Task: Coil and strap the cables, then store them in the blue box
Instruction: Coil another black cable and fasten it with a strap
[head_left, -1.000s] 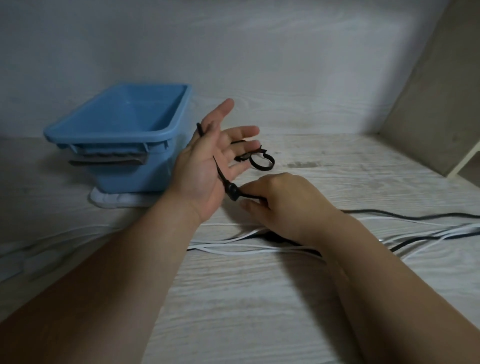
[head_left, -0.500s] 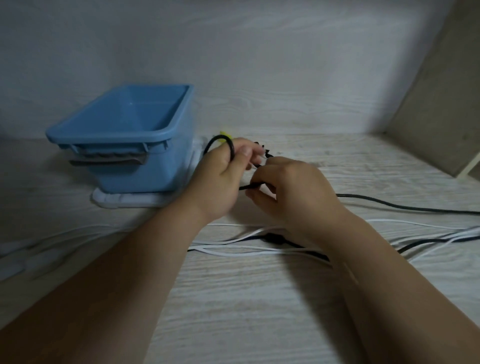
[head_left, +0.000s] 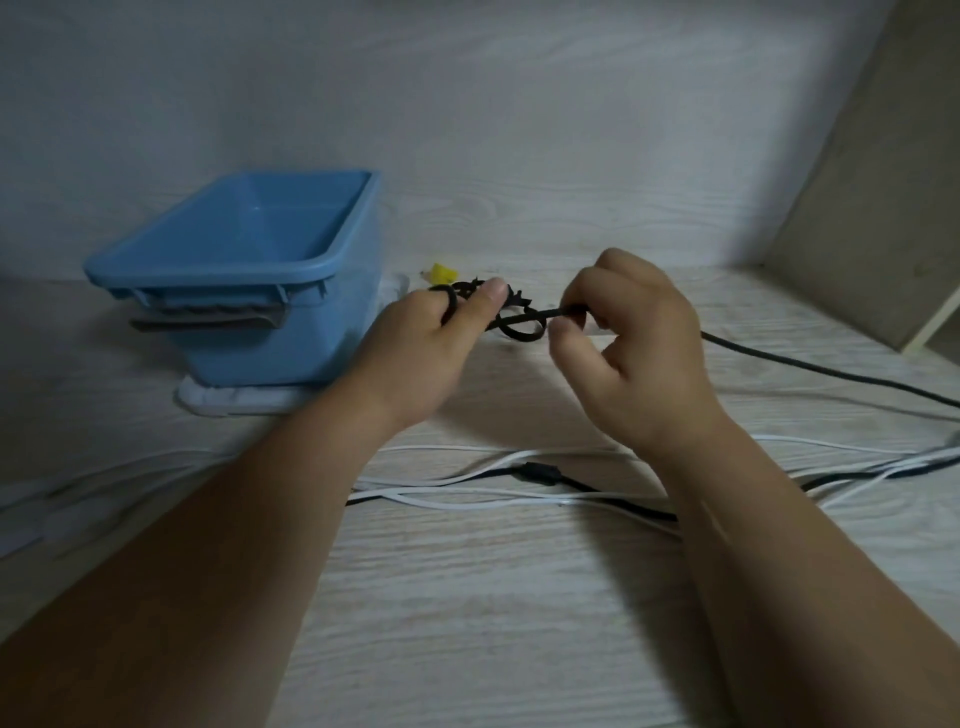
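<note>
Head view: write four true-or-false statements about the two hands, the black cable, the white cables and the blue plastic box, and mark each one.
1. The blue plastic box holds a coiled cable. False: no cable shows inside it.
2. The right hand pinches the thin black cable. True.
3. The left hand lies flat and open. False: its fingers curl round a loop of the black cable.
4. Flat white cables lie loose on the pale wood-grain table. True.

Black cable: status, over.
Both busy: left hand grips loops, right hand pinches the strand. Partly coiled black cable, tail trailing right. Loose white cables under forearms.
</note>
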